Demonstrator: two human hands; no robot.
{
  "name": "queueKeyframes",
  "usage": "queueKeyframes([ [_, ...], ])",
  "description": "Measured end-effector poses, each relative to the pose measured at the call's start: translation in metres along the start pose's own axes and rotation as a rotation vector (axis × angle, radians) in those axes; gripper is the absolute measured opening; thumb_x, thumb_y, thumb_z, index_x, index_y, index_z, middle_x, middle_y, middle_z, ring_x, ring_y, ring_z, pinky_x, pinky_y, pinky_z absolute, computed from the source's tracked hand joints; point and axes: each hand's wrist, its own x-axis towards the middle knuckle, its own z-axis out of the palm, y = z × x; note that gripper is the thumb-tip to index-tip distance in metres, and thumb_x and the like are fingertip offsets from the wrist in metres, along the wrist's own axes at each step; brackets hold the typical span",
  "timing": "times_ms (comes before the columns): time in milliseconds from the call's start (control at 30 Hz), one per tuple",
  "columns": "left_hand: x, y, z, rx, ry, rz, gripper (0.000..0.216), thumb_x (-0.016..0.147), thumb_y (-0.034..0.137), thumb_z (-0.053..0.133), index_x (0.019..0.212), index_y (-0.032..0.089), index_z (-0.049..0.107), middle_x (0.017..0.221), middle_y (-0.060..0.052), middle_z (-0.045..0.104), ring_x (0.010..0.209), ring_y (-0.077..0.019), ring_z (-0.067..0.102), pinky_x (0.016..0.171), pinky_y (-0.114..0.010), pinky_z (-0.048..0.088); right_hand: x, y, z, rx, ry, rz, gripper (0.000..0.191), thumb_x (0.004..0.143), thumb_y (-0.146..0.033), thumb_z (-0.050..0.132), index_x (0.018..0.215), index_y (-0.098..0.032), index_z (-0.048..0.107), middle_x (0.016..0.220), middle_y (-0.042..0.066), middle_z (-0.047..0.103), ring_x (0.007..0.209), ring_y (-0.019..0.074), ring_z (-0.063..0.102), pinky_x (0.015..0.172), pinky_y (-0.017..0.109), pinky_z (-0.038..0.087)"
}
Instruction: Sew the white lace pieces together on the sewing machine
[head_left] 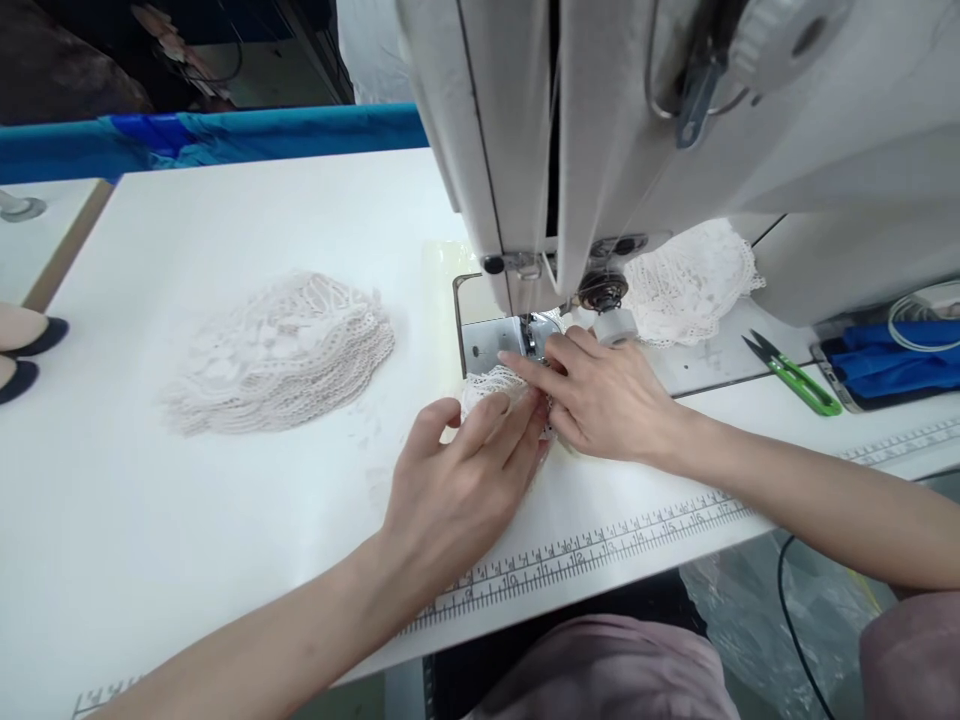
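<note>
Close in front of the presser foot [531, 338] of a sewing machine [517, 150], my two hands meet over a small piece of white lace [484, 388]. My left hand [469, 480] has its fingers bent and pressed on the lace, its fingertips beside the other hand. My right hand [604, 395] lies to the right of the foot, its index finger reaching across the lace and the other fingers curled. Part of the lace is hidden beneath both hands. A stack of white lace pieces [292, 350] lies on the table to the left.
More white lace [694, 285] is bunched behind the needle area. Green thread snips [795, 375] lie at the right, near blue cloth [900, 355] in a dark tray. A printed ruler strip [577, 560] follows the front edge of the white table [247, 530].
</note>
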Motion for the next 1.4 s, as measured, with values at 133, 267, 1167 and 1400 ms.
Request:
queueKeyframes([
  [133,0.004,-0.006,0.004,-0.04,0.009,-0.053,0.017,0.092,0.016,0.057,0.106,0.016,0.066,0.11,-0.002,0.073,0.098,-0.0202,0.064,0.074,-0.039,0.038,-0.002,0.001,-0.004,-0.082,0.191,-0.08,0.037,0.089,-0.013,0.042,0.12,-0.014,0.061,0.089,0.005,0.068,0.083,0.0192,0.053,0.069,0.033,0.027],
  [267,0.004,-0.013,0.01,-0.086,0.003,-0.086,0.02,0.093,0.018,0.055,0.111,0.019,0.064,0.115,0.001,0.071,0.103,-0.02,0.065,0.076,-0.04,0.039,-0.007,0.006,-0.004,-0.089,0.267,-0.103,0.028,0.087,-0.011,0.043,0.097,-0.012,0.069,0.084,0.005,0.069,0.082,0.0187,0.055,0.068,0.034,0.026],
  [1167,0.004,-0.017,0.019,-0.179,-0.011,-0.119,0.025,0.094,0.022,0.053,0.117,0.016,0.062,0.118,-0.011,0.068,0.113,-0.0253,0.063,0.104,-0.053,0.04,-0.007,0.009,-0.001,-0.174,0.182,-0.064,0.028,0.085,-0.01,0.043,0.094,-0.01,0.07,0.089,0.008,0.069,0.074,0.0176,0.05,0.071,0.035,0.027],
  [1400,0.006,-0.016,0.017,-0.214,-0.006,-0.128,0.024,0.094,0.02,0.052,0.116,0.018,0.061,0.118,-0.01,0.068,0.113,-0.026,0.063,0.103,-0.054,0.04,-0.006,0.01,0.0,-0.174,0.174,-0.063,0.03,0.084,-0.009,0.043,0.099,-0.01,0.07,0.088,0.008,0.069,0.075,0.0182,0.051,0.071,0.035,0.027],
])
